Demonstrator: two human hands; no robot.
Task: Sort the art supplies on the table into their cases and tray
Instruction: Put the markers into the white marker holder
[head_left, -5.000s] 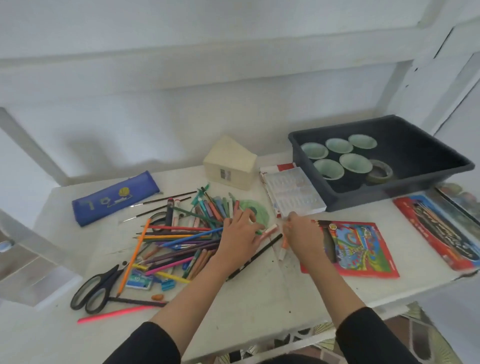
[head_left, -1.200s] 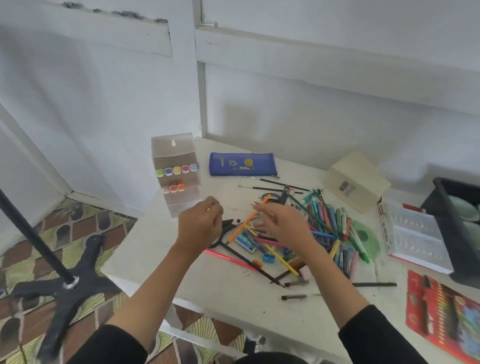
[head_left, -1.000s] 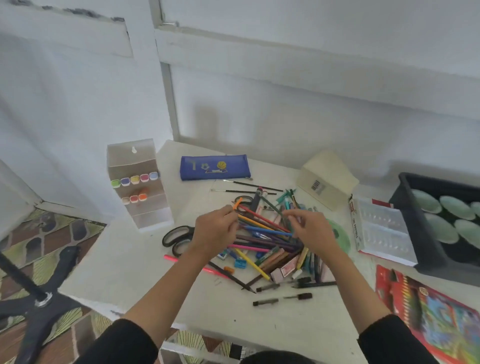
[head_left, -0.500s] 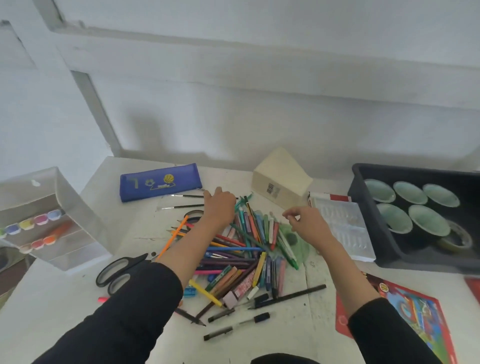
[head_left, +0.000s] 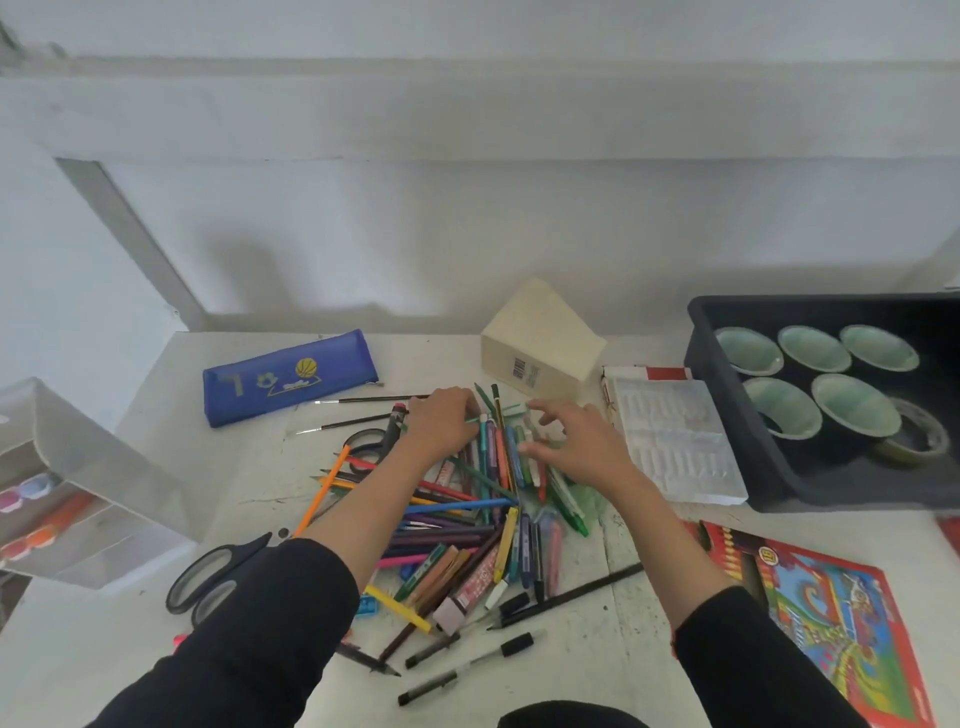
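Pen pile hemmed: box behind, paint case right, scissors left.

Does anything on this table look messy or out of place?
Yes: the pens and pencils lie in a crisscross heap on the table, pointing every way, while the blue case lies apart behind them.

Head camera, facing down (close), over table

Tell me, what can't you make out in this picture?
Head view:
Left hand: its own back hides the fingertips; grip unclear.
Scissors: blades under the left sleeve.
Organizer: cut by the left edge, blurred.
Tray: cut by the right edge.
Box barcode: too small to read.
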